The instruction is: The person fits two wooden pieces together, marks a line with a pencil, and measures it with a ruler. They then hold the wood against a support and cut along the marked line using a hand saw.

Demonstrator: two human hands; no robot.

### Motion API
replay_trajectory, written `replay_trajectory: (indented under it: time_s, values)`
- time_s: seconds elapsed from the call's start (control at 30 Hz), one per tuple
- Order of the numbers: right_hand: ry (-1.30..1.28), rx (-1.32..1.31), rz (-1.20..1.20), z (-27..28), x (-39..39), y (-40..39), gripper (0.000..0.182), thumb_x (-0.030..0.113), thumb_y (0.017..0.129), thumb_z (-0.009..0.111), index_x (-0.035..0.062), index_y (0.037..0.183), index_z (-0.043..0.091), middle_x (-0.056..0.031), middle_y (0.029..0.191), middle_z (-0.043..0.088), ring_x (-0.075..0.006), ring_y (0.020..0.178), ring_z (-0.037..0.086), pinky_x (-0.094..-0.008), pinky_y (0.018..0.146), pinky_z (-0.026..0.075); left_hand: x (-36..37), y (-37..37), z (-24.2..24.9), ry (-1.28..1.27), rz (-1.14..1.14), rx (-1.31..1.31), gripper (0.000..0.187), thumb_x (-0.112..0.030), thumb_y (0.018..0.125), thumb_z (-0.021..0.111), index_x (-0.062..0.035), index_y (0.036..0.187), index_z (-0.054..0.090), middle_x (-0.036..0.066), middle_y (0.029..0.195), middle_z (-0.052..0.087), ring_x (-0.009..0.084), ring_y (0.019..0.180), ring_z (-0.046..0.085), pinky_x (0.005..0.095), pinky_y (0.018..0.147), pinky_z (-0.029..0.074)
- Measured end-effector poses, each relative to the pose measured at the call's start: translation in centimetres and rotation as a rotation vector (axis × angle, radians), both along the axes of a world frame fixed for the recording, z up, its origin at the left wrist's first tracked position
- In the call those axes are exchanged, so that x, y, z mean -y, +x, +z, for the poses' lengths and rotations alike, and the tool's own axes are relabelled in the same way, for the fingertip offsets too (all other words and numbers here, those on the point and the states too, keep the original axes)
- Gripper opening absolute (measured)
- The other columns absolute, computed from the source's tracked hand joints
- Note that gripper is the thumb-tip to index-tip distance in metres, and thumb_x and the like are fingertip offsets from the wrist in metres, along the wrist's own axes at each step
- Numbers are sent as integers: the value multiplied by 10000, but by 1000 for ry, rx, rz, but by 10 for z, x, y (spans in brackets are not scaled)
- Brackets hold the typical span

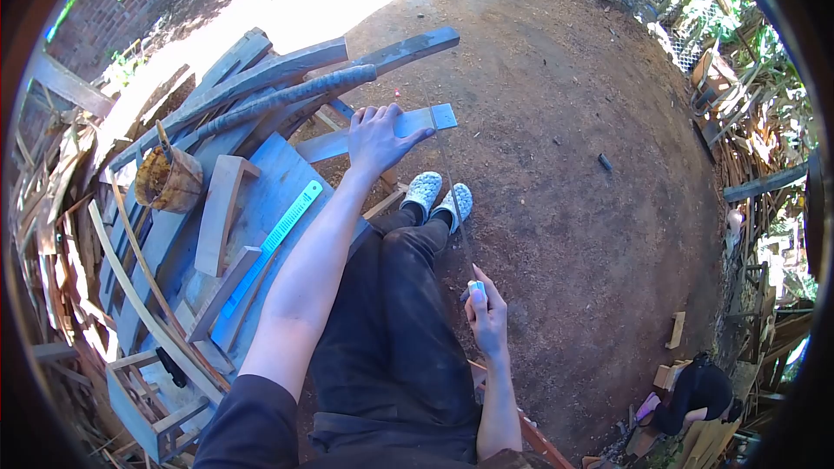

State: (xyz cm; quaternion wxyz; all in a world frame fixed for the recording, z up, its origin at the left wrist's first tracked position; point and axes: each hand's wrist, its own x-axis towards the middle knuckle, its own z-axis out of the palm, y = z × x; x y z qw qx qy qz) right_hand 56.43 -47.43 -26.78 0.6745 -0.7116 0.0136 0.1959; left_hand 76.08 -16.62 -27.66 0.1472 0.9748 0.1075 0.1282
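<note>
A pale board (326,147) juts out to the right from the wooden bench. My left hand (380,141) lies on top of it, fingers spread, pressing it down near its free end. Lower down, my right hand (487,308) is closed around the handle of a long thin saw (458,213). The saw's narrow blade runs up from that hand to the board and crosses it near its end, just right of my left thumb. A blue-green ruler (276,239) rests on the bench, left of my left forearm.
Long beams (252,91), a bucket (169,179) and a small wooden frame (156,408) are on the left. White shoes (421,193) stand on the dirt ground below the board. Another person (699,395) crouches at the lower right near wood scraps.
</note>
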Motion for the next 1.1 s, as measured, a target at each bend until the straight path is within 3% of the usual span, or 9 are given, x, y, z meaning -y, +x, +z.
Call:
replay_trajectory:
  time_s: [0.1,0.33,0.4,0.5,0.93,1.03,1.1]
  values:
    - [-39,71,23,-1,1,4,500,315,1090,510,30,1501,500,46,722,468,-21,583,398,-201,505,335,0,0,3,-12,-1,-20,869,-863,797,562,-79,1144,709,96,1148,716,252,1174,617,419,1113,359]
    - [-37,20,20,8,3,10,494,304,1089,516,23,1495,505,53,684,456,-20,575,401,-202,504,333,-1,1,1,-15,-12,-20,872,-860,797,564,-81,1161,709,98,1146,718,257,1180,615,422,1120,354]
    - [-14,-5,-3,13,-2,12,502,320,1060,585,44,1477,541,76,764,472,-10,633,404,-203,559,346,-1,0,-1,-12,-5,-5,864,-858,798,567,-81,1149,711,99,1133,721,258,1176,618,426,1122,352]
    - [-57,-10,-8,15,-12,19,506,338,1058,587,47,1470,550,76,758,475,-9,629,405,-207,560,345,0,0,0,-22,1,6,839,-835,786,613,-84,1149,706,107,1121,712,254,1162,620,396,1106,359]
    - [18,-20,-41,-1,11,-7,485,330,1062,582,51,1457,566,78,776,478,-11,645,409,-206,565,355,-2,1,-5,8,-28,30,848,-846,812,569,-75,1139,705,111,1106,713,262,1158,616,406,1095,369]
    - [-14,-19,-38,4,9,-7,490,337,1058,586,47,1454,570,72,777,482,-14,668,429,-211,587,379,-2,1,-4,14,-21,7,837,-837,810,583,-74,1132,706,110,1104,713,262,1154,616,408,1090,371]
    - [-103,48,-10,2,10,-7,500,348,1053,591,51,1455,568,37,817,581,-40,732,522,-236,664,457,-1,-1,-5,17,-15,64,800,-825,826,569,-82,1085,710,95,1080,720,271,1115,632,415,1063,384]
